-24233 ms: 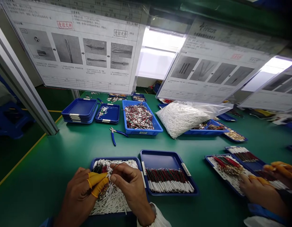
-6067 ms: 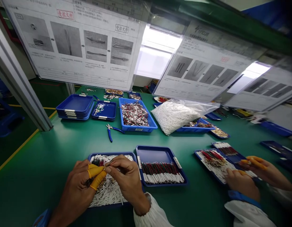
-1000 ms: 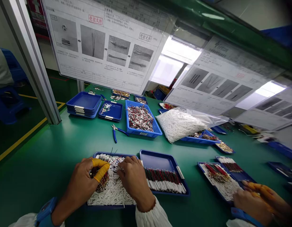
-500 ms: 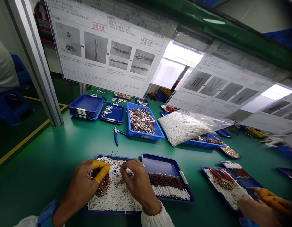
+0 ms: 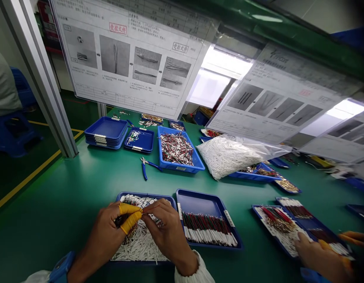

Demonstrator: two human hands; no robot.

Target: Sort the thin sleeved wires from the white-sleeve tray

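My left hand (image 5: 109,232), with yellow covers on thumb and index finger, pinches thin dark wires (image 5: 146,199) whose ends stick up past the fingertips. Closed at thumb and index finger, my right hand (image 5: 167,226) meets the left fingertips at the wires. What lies between its fingers is too small and covered to make out. Both hands are over a blue tray (image 5: 174,201) of loose short white tubes (image 5: 149,245). Gold-tipped coloured wires (image 5: 130,236) lie in it, partly hidden beneath my left hand.
Right of my hands, a blue tray (image 5: 199,201) holds a row of white-ended red, green and dark wires (image 5: 210,228). Behind are cutters (image 5: 144,169), a blue bin (image 5: 196,163), stacked trays (image 5: 107,127) and a bag of white tubes (image 5: 229,155). A co-worker's hand (image 5: 317,251) works at right.
My right hand has moved up and left until its fingertips meet my left fingertips at the wires. My left hand keeps its pinch, shifted slightly right. The co-worker's hands have moved.
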